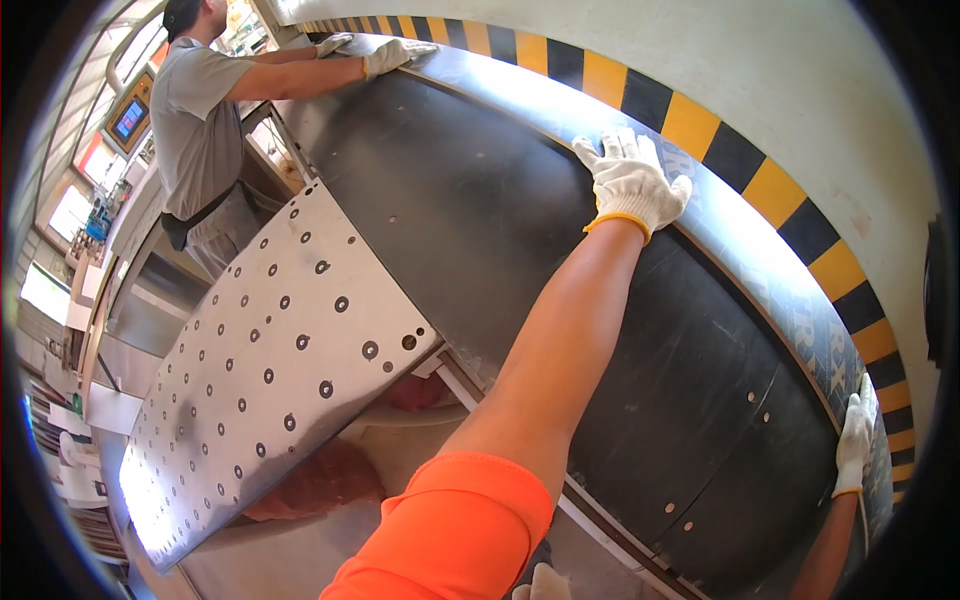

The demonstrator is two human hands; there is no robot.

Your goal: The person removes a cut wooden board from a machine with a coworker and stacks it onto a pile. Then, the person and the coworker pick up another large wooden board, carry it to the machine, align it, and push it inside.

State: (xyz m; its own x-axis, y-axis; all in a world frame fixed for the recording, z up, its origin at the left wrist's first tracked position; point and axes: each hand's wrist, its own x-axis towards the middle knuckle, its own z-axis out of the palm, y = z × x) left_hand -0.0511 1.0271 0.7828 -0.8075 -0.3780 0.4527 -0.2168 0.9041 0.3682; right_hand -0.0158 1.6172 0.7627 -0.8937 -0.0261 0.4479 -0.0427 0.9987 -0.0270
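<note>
My left hand (632, 182), in a white knit glove with a yellow cuff, lies palm down on a long, shiny film-covered panel (745, 240). Its fingers are spread and close around nothing. Farther right, my right hand (855, 440), gloved the same way, rests stretched out on the panel near its right end, its fingers seen edge-on. The panel has a thin brown edge and lies along the far side of a black work table (480, 170). At the far left, a co-worker's gloved hands (390, 58) press on the same panel.
A yellow-and-black striped beam (690, 125) runs behind the panel on a pale machine body. Left of my arm, a metal plate table (300, 290) with many round inserts juts out. The co-worker (200, 120) stands beside a control screen (130, 118). A pale glove-like shape (545, 583) shows at the lower edge.
</note>
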